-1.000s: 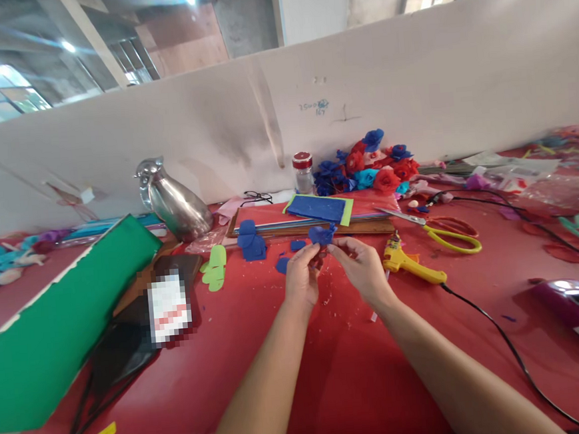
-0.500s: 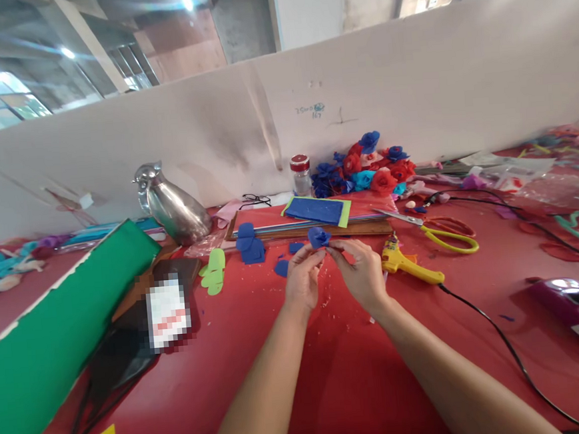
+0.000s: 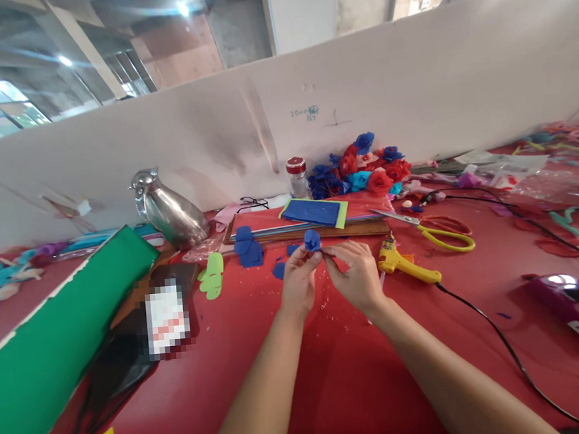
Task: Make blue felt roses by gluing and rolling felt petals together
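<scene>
A small blue paper flower (image 3: 312,240) is held up over the middle of the red table. My left hand (image 3: 297,280) is closed, with thumb and fingers pinching the flower from below left. My right hand (image 3: 357,272) is also closed, its thumb and fingertips pinched at the flower's lower right edge. Partly behind my left fingers lie loose blue paper petals (image 3: 279,270). More blue petals (image 3: 248,248) are stacked to the left, with light green paper pieces (image 3: 212,274) beside them. To the right of my right hand lies a yellow glue gun (image 3: 406,264).
Scissors (image 3: 443,230) lie behind the glue gun, whose black cord trails right. At the back are paper sheets (image 3: 314,212), a lidded glass jar (image 3: 297,178), paper flowers (image 3: 360,168) and a metal jug (image 3: 171,209). A green sheet (image 3: 73,334) and black bag (image 3: 124,350) occupy the left; a purple power strip (image 3: 572,305) sits right.
The flower has turned in my fingers, its open centre now facing me more. My right fingertips have shifted slightly down along its edge. The whole view has moved a little.
</scene>
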Motion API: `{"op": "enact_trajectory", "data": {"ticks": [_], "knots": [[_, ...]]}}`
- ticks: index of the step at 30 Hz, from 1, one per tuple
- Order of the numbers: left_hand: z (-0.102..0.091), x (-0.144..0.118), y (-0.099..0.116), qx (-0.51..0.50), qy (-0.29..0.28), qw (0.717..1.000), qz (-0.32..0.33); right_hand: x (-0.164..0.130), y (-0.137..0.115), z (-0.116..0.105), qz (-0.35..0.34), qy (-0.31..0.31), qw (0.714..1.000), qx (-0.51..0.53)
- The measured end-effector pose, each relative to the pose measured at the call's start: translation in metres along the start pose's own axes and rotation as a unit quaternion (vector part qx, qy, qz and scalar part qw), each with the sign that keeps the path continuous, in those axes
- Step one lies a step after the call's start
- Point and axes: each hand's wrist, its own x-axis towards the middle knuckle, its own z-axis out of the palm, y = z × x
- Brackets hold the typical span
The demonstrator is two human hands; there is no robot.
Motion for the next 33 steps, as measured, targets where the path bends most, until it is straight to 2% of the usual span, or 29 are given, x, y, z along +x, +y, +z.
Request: {"op": "enact_trajectory", "data": {"ticks": [2,5,8,11,14,16,25,29,33], "knots": [[-0.002,0.001,0.0,0.017,-0.012,1.0,0.013,0.003,-0.001,-0.004,0.022,-0.009,0.999,0.043],[-0.003,0.002,-0.002,0.042,-0.029,0.998,0.028,0.007,-0.002,-0.01,0.101,-0.007,0.985,0.138],[-0.004,0.002,-0.003,0.065,-0.041,0.996,0.035,0.011,-0.002,-0.015,0.187,-0.006,0.95,0.249],[-0.003,0.001,-0.004,0.09,-0.06,0.993,0.042,0.016,-0.004,-0.017,0.236,-0.021,0.907,0.347],[-0.003,0.001,-0.006,0.102,-0.074,0.991,0.045,0.019,-0.005,-0.017,0.274,-0.033,0.873,0.402],[-0.004,0.001,-0.008,0.103,-0.079,0.991,0.044,0.019,-0.004,-0.016,0.291,-0.033,0.86,0.417],[-0.001,-0.001,-0.007,0.07,-0.071,0.994,0.045,0.016,-0.001,-0.008,0.322,0.005,0.833,0.45],[0.0,-0.001,-0.007,0.069,-0.053,0.995,0.043,0.015,-0.002,-0.006,0.322,0.012,0.839,0.439],[-0.002,0.0,-0.009,0.111,-0.033,0.992,0.039,0.015,-0.004,-0.007,0.322,0.028,0.84,0.436]]}}
